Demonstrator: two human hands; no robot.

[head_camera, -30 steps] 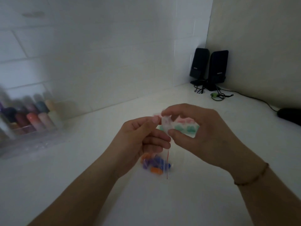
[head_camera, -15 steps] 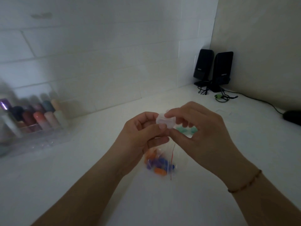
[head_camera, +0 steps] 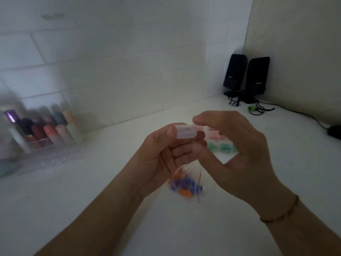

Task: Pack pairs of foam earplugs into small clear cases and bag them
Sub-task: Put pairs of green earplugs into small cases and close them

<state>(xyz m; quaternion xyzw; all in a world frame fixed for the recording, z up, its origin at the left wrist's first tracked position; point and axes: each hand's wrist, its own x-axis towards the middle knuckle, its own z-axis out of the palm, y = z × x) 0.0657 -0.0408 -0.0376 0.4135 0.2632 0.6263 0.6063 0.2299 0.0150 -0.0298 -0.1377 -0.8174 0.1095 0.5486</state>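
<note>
My left hand (head_camera: pixel 160 156) pinches a small clear case (head_camera: pixel 185 132) between thumb and fingers, held above the white table (head_camera: pixel 92 191). My right hand (head_camera: pixel 238 156) curves around the case's right end, its index finger arched over the top and its thumb underneath, with the fingers apart. A clear zip bag (head_camera: pixel 185 187) of orange, purple and blue earplugs lies on the table below both hands. A row of clear cases (head_camera: pixel 221 145) with pink and green earplugs sits behind my right hand, partly hidden.
A clear organiser (head_camera: pixel 46 145) of coloured bottles stands at the left against the tiled wall. Two black speakers (head_camera: pixel 246 78) with cables (head_camera: pixel 256 110) fill the far right corner. A dark mouse (head_camera: pixel 335 132) lies at the right edge.
My right hand's fingers have spread apart from their pinch on the clear case. My left hand keeps hold of the case.
</note>
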